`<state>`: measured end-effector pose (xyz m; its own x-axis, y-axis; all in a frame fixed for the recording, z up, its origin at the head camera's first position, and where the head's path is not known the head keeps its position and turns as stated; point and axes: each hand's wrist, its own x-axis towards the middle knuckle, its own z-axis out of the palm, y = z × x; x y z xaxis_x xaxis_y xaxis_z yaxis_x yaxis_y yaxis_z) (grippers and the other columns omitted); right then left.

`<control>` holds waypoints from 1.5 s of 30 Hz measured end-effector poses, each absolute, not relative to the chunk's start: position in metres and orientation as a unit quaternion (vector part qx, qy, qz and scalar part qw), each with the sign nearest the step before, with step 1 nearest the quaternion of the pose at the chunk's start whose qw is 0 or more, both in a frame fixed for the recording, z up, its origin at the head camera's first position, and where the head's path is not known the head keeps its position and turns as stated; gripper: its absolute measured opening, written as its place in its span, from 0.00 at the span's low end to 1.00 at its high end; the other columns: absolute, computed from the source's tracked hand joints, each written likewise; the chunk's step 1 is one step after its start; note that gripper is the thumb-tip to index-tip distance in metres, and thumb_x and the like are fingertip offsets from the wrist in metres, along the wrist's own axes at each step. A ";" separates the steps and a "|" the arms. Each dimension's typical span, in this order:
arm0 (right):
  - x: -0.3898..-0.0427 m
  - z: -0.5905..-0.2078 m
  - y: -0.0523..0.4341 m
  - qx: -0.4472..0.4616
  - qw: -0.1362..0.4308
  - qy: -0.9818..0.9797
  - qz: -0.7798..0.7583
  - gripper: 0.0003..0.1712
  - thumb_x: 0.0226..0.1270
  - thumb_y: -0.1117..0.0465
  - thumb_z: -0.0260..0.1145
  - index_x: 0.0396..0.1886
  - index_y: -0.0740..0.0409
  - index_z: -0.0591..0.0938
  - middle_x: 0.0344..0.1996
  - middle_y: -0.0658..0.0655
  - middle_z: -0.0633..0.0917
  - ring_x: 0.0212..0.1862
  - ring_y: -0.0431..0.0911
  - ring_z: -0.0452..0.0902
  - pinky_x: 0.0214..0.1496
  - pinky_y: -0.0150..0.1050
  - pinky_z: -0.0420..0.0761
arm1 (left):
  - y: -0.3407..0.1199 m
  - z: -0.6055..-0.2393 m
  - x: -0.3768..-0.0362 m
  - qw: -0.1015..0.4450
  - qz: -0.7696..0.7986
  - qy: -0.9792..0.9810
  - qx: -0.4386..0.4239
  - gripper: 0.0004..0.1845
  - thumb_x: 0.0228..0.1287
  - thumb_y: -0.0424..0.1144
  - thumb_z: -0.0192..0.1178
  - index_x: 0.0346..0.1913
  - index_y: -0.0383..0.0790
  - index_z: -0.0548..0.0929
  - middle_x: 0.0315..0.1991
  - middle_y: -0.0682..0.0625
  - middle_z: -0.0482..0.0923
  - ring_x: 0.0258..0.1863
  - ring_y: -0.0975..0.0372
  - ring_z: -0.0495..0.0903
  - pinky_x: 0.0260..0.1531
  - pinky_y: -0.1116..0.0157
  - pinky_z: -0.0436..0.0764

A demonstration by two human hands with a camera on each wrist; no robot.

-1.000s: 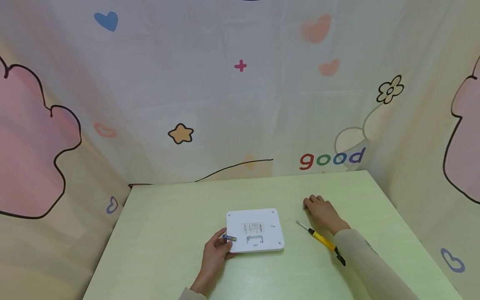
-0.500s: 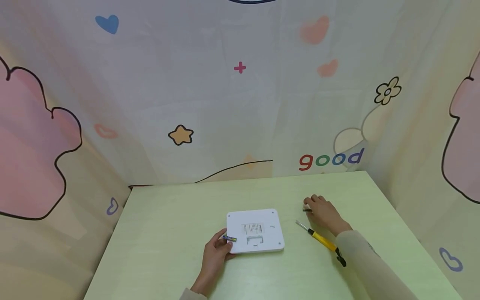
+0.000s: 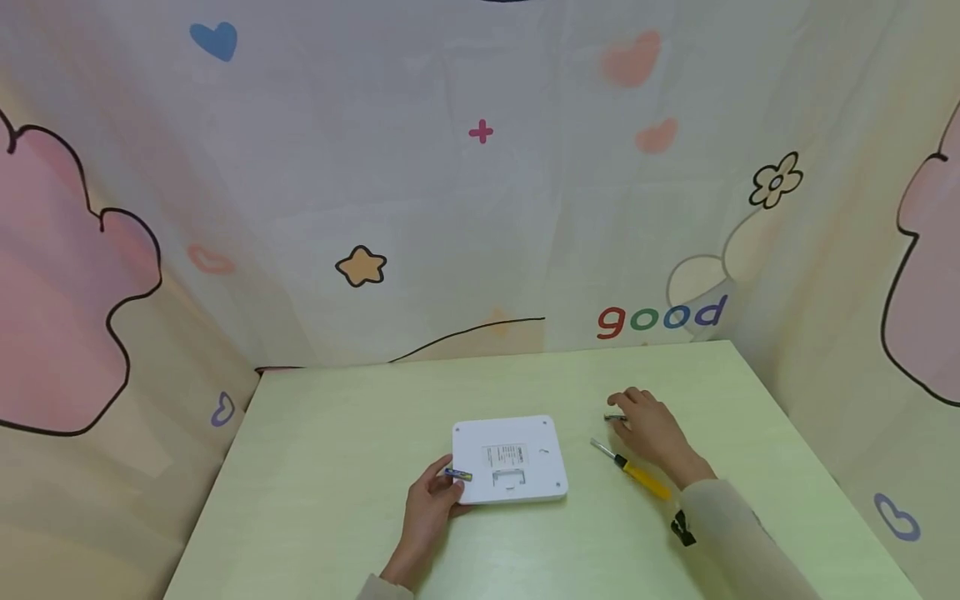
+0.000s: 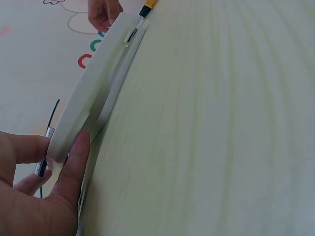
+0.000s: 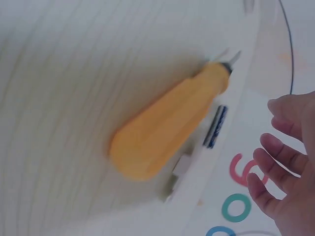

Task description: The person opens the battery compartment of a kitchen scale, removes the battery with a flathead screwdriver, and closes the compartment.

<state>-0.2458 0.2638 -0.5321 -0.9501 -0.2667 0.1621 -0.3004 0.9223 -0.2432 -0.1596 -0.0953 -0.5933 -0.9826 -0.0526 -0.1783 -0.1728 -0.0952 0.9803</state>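
Note:
A white square device (image 3: 510,458) lies back-up on the pale green table (image 3: 337,450). My left hand (image 3: 444,490) sits at its left edge, the thumb (image 4: 74,162) pressed against the rim (image 4: 93,98), and pinches a small blue battery (image 3: 458,475). My right hand (image 3: 628,414) hovers at the right with relaxed fingers (image 5: 283,157) that hold nothing. Just off its fingertips lies a second blue battery (image 5: 215,127) beside a small pale piece (image 5: 177,174). A yellow-handled screwdriver (image 3: 636,472) rests on the table under that wrist.
Cartoon-printed cloth walls (image 3: 480,208) close in the table at the back and on both sides. The table's right edge runs close behind my right sleeve (image 3: 735,533).
My right hand has drawn back slightly toward me, uncovering the small battery at its fingertips. The left hand, the device and the screwdriver have stayed put.

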 end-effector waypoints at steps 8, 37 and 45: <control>-0.229 -0.517 0.234 0.161 0.104 -0.971 0.143 0.19 0.64 0.59 0.69 0.54 0.57 0.80 0.50 0.59 0.82 0.52 0.55 0.75 0.54 0.55 0.80 | -0.095 -0.593 -0.162 0.046 0.732 0.673 -0.095 0.31 0.62 0.25 0.58 0.70 0.34 0.68 0.47 0.36 0.77 0.36 0.59 0.83 0.37 0.61 0.89; -0.187 -0.506 0.117 0.252 0.103 -0.939 0.211 0.14 0.63 0.55 0.70 0.48 0.50 0.84 0.46 0.48 0.85 0.51 0.46 0.80 0.57 0.46 0.82 | -0.094 -0.591 -0.160 0.040 0.731 0.676 -0.085 0.31 0.62 0.25 0.55 0.70 0.32 0.67 0.51 0.32 0.77 0.36 0.58 0.84 0.37 0.59 0.89; -0.187 -0.518 0.100 0.292 0.100 -0.924 0.224 0.14 0.62 0.56 0.71 0.47 0.51 0.83 0.45 0.49 0.84 0.50 0.47 0.80 0.53 0.45 0.82 | -0.097 -0.591 -0.160 0.059 0.737 0.667 -0.089 0.30 0.65 0.26 0.54 0.71 0.34 0.66 0.54 0.32 0.78 0.39 0.58 0.84 0.41 0.56 0.88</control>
<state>-0.1875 0.1005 -0.5184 -0.8091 -0.4954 0.3160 -0.5851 0.7291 -0.3551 -0.1605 -0.0972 -0.5911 -0.9775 -0.0319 -0.2087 -0.2045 -0.1028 0.9735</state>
